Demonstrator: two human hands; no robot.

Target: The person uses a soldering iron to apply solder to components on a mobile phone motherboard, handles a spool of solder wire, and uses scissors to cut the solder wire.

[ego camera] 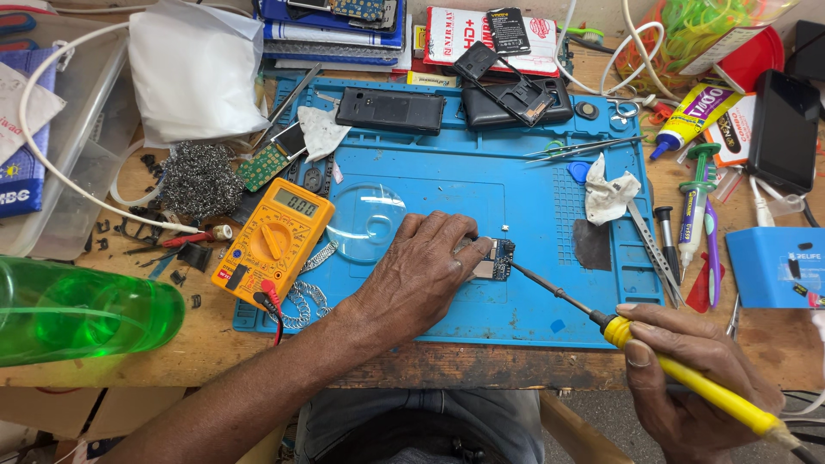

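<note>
Circuit board (pixel 496 259), small and blue, lay just right of the frame's centre on the blue work mat (pixel 516 309), pinned there under the fingertips of the left hand (pixel 418 271). Nearest the viewer, at the lower right, the right hand (pixel 687 378) was closed around the yellow handle of a soldering iron (pixel 687 378), its dark tip reaching up and left to the board's right edge (whether it actually touched, I could not tell). Left of the hand sat a clear round lens (pixel 367 222) and an orange multimeter (pixel 273 243). A green bottle (pixel 77 314) lay at the far left. Farther back, along the mat's upper edge, rested two dark phone bodies (pixel 391 109) and tweezers (pixel 584 148).
</note>
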